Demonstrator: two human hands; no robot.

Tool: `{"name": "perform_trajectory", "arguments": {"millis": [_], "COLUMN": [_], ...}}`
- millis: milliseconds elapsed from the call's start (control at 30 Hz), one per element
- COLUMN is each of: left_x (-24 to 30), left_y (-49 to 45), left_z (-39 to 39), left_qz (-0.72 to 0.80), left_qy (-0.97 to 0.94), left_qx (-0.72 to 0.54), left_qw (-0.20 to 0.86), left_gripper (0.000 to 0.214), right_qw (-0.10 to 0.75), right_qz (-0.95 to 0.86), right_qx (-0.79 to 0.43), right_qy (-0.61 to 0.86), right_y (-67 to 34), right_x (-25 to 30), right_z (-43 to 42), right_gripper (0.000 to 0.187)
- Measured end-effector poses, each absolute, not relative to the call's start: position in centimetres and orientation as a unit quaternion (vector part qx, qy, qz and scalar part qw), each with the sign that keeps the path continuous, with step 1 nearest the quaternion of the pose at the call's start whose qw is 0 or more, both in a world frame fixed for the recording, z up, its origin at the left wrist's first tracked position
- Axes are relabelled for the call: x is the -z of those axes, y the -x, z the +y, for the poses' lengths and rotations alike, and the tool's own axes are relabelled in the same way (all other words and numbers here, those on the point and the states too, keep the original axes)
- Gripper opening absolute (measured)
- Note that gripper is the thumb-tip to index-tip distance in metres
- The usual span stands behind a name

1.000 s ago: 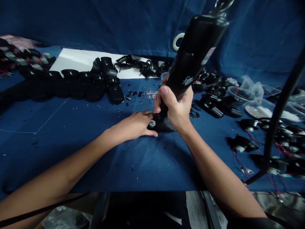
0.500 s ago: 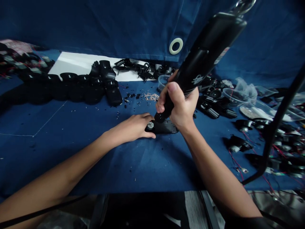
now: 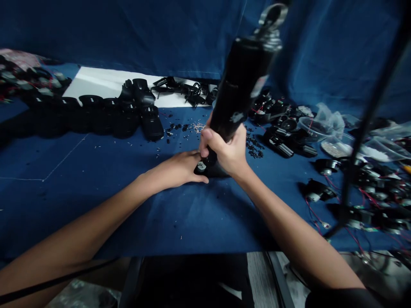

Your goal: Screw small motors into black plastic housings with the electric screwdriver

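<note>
My right hand [image 3: 224, 149] is wrapped round a black electric screwdriver [image 3: 236, 85], held almost upright with a metal ring at its top. Its lower end is over a black plastic housing [image 3: 221, 171] lying on the blue cloth. My left hand [image 3: 183, 169] grips the left end of that housing, with the thumb on the near side and the fingers on the far side. A small silver round part, which looks like a motor [image 3: 201, 166], shows between thumb and fingers. The screwdriver's tip and much of the housing are hidden behind my right hand.
A row of black housings [image 3: 96, 115] stands at the back left. Small screws [image 3: 199, 127] and black bits [image 3: 253, 147] are scattered beyond my hands. To the right are plastic tubs [image 3: 313, 128] and wired motor parts [image 3: 319, 190]. A dark cable [image 3: 356, 154] crosses the right side.
The screwdriver has tilted more upright, and my right hand has shifted left, closer to my left hand. My left hand stays on the housing.
</note>
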State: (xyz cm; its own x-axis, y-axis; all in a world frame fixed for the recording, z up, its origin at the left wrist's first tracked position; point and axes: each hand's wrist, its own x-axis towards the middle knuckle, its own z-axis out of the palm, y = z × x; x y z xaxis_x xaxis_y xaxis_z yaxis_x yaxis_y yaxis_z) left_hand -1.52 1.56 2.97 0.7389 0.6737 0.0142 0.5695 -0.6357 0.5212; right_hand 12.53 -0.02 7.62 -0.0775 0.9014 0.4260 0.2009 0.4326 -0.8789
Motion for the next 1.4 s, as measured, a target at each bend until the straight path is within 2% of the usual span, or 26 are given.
{"name": "perform_trajectory", "arguments": {"millis": [133, 300, 400, 500, 633, 767, 900, 1000, 1100, 1167, 1267, 1400], "left_x": [-2.8, -3.1, -3.3, -3.5, -3.6, -3.6, -3.6, -3.6, -3.7, -3.9, -4.3, -4.7], "left_y": [1.6, 1.5, 1.4, 1.3, 1.3, 1.4, 1.5, 1.8, 2.0, 2.0, 2.0, 2.6], "left_z": [1.5, 1.5, 1.6, 1.6, 1.6, 1.6, 1.5, 1.4, 1.1, 0.9, 0.5, 0.6], "left_qz": [0.358, 0.34, 0.329, 0.323, 0.325, 0.343, 0.327, 0.329, 0.331, 0.333, 0.338, 0.338], "left_qy": [-0.896, -0.899, -0.896, -0.894, -0.89, -0.881, -0.892, -0.896, -0.897, -0.897, -0.899, -0.91], "left_qx": [-0.096, -0.131, -0.13, -0.119, -0.12, -0.121, -0.128, -0.127, -0.121, -0.121, -0.107, -0.087], "left_qw": [0.243, 0.244, 0.27, 0.288, 0.295, 0.304, 0.286, 0.269, 0.269, 0.266, 0.256, 0.222], "left_gripper": [0.062, 0.066, 0.053, 0.039, 0.039, 0.045, 0.046, 0.057, 0.06, 0.061, 0.061, 0.059], "right_qw": [0.464, 0.278, 0.174, 0.144, 0.174, 0.185, 0.214, 0.318, 0.453, 0.545, 0.602, 0.579], "right_qz": [-0.697, -0.778, -0.783, -0.783, -0.808, -0.827, -0.796, -0.752, -0.696, -0.614, -0.452, -0.286], "right_qx": [-0.333, -0.286, -0.328, -0.381, -0.341, -0.301, -0.346, -0.334, -0.306, -0.343, -0.446, -0.55], "right_qy": [0.435, 0.486, 0.499, 0.471, 0.447, 0.438, 0.448, 0.472, 0.466, 0.456, 0.484, 0.529], "right_y": [-13.1, -16.1, -17.5, -17.7, -17.1, -16.3, -16.4, -17.8, -19.9, -21.3, -22.8, -23.7], "right_x": [-8.2, -9.3, -9.2, -8.9, -8.6, -8.5, -10.4, -13.4, -15.0, -13.9, -9.8, -4.9], "right_z": [0.2, 0.0, -0.2, -0.3, -0.2, -0.1, -0.2, -0.5, -0.7, -0.7, -1.0, -2.1], "right_gripper": [0.028, 0.033, 0.032, 0.025, 0.015, 0.017, 0.015, 0.008, 0.013, 0.016, 0.018, 0.03]}}
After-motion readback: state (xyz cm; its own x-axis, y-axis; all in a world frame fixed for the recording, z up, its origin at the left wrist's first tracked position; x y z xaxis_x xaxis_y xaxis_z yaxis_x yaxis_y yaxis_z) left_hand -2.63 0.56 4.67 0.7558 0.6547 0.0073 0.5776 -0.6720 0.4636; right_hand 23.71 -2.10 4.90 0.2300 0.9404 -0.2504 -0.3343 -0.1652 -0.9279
